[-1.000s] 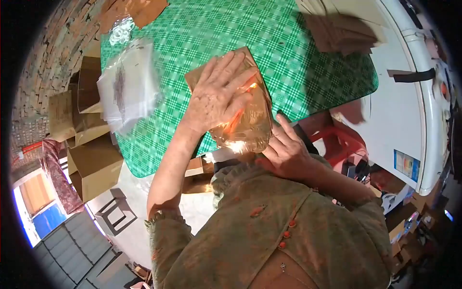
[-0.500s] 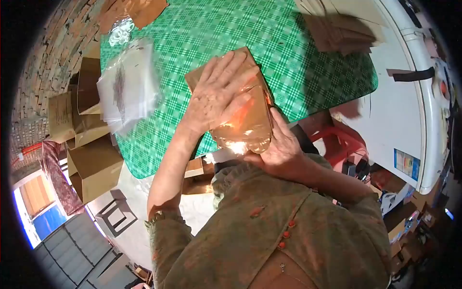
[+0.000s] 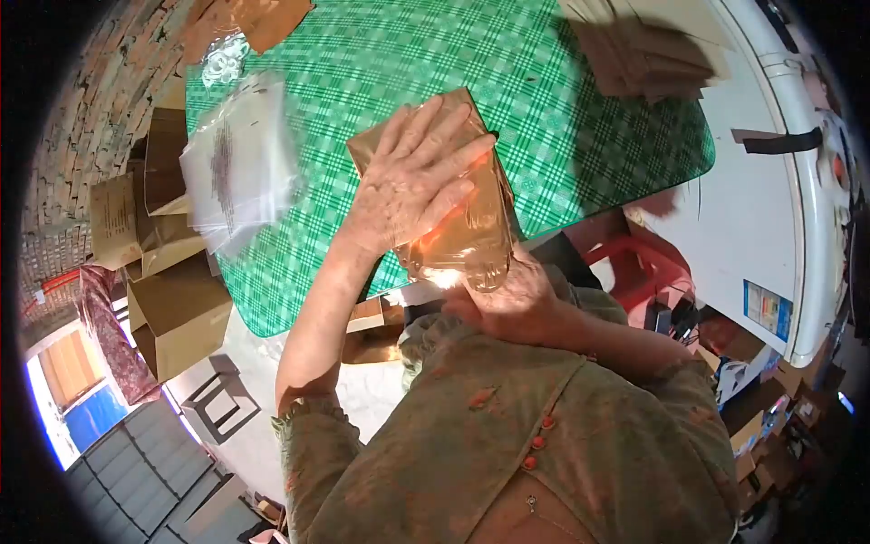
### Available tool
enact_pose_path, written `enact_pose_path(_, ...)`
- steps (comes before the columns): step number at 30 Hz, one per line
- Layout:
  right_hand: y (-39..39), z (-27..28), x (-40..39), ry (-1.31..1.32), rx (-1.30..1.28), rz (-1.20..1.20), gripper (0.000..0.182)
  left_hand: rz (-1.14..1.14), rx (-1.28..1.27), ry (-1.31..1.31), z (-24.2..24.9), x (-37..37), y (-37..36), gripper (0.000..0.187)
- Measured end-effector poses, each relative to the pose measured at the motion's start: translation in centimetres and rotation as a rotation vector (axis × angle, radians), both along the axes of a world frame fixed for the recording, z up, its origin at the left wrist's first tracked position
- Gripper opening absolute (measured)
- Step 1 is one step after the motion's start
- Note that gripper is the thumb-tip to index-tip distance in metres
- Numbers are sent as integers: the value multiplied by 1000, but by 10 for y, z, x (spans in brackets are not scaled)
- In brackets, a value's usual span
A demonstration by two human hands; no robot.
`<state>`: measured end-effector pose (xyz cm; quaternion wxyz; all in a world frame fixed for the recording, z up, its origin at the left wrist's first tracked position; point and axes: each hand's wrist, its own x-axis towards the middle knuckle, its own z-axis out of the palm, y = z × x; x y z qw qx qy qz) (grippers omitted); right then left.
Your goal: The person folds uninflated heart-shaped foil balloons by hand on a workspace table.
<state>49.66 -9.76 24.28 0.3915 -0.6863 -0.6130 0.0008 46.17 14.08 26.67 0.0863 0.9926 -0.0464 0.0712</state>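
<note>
A flat brown packet in shiny clear plastic lies at the near edge of the table, tilted to the left, with light glaring off its lower end. My left hand rests flat across its upper part, fingers stretched and a little apart. At the packet's lower right corner, my right hand grips the plastic end; its fingers are partly hidden behind the packet. Left of the packet sits a stack of clear plastic bags on the green checked tablecloth.
Brown paper sheets or envelopes lie at the far right of the table. White rings and orange-brown pieces are at the far left. Open cardboard boxes stand beside the left edge. A red stool and a white appliance are on the right.
My right hand has slid down and toward me along the packet's right edge to its lower corner. My left hand stays on the packet, its fingers slightly more spread.
</note>
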Motion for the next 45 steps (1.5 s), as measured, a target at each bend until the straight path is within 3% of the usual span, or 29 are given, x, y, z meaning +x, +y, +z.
enact_pose_path(12,0,-2,0,7,-8,11,35,-9,-30,9,-1,-1,-1,56)
enact_pose_path(24,-1,-1,-1,-4,-37,2,35,-9,6,22,-2,-1,-1,57)
enact_pose_path(45,-4,1,-12,-67,-134,64,63,-16,-12,37,0,-1,0,54)
